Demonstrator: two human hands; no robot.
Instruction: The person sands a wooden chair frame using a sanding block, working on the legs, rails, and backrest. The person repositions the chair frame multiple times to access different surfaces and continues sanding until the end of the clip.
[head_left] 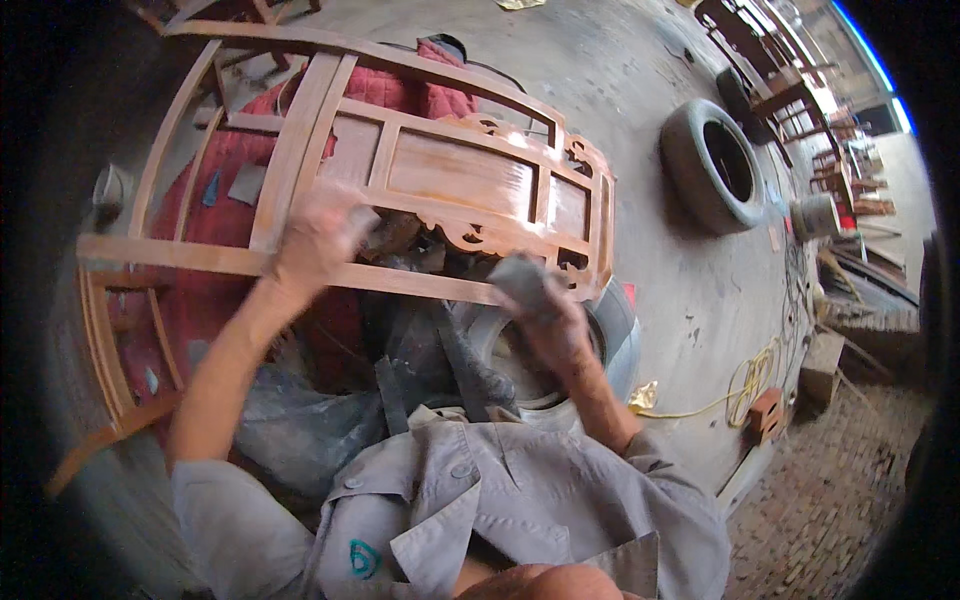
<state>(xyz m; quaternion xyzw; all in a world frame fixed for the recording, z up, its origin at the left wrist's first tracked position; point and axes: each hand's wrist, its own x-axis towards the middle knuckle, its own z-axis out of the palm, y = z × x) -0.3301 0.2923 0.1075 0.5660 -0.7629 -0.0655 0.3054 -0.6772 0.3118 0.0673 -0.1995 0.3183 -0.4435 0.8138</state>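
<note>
A: Where are your hands just now?

B: Your left hand (318,235) is curled on the chair frame (380,170), on the long rail along its near edge, with what looks like a small grey pad under the fingers. It is blurred, so I cannot say for sure what it presses there. Your right hand (540,305) is closed round a grey sanding pad (518,275), held against the same rail near the frame's right corner, just below the carved scrollwork (470,232).

A: And the frame itself?

B: It lies flat on its side, propped on a tyre (615,335) under its right end and on a red quilt (240,150) beneath the rest. I'd judge that keeps the wood off the concrete floor (640,80) and brings the rails up to your reach while you bend over them.

A: Why two hands so far apart?

B: Probably the left steadies the frame while the right works the corner, though both may be rubbing.

A: Anything else near?

B: A second tyre (712,165) lies on the floor well beyond the frame's right end, and a yellow cord (735,390) trails by a brick (767,412) to your right.
</note>
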